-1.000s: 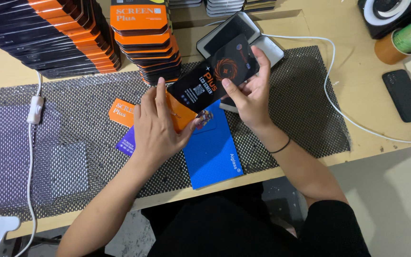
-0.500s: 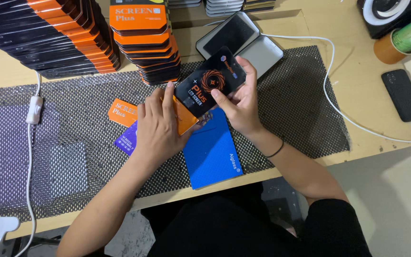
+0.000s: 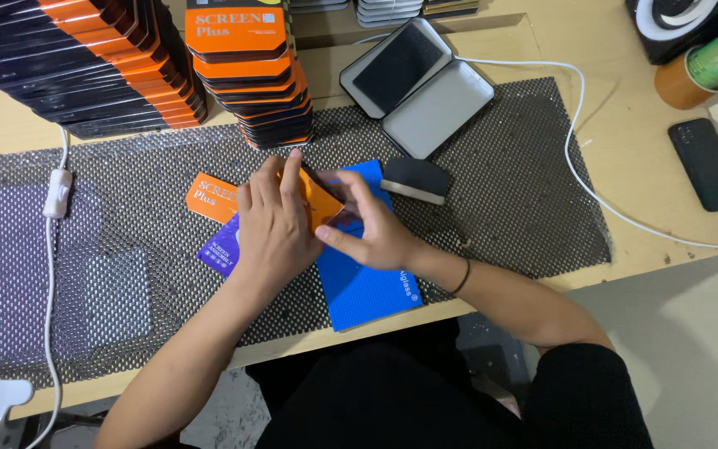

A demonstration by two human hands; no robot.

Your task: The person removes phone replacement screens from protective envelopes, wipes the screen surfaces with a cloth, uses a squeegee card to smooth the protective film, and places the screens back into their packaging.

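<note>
An orange packet [image 3: 323, 202] is being gripped by the left hand [image 3: 274, 226] and right hand [image 3: 373, 230] above the blue cloth [image 3: 361, 287], handling appearing unfinished.

Bright, even light falls from above, with no hard shadows anywhere. The tabletop [image 3: 542, 50] looks warm and evenly lit. Soft, short shadows sit under the left hand [image 3: 272, 229] and the right hand [image 3: 371, 229], and beneath the small black block [image 3: 415, 179]. Faint sheen shows on the glossy orange boxes [image 3: 238, 50] and on the open case [image 3: 417, 87], without blown-out glare. The black mat [image 3: 500, 208] keeps its mesh pattern crisp. Focus is sharp across the centre; the fingers show only slight motion softness. Lines bow mildly towards the corners, a wide-lens effect.
</note>
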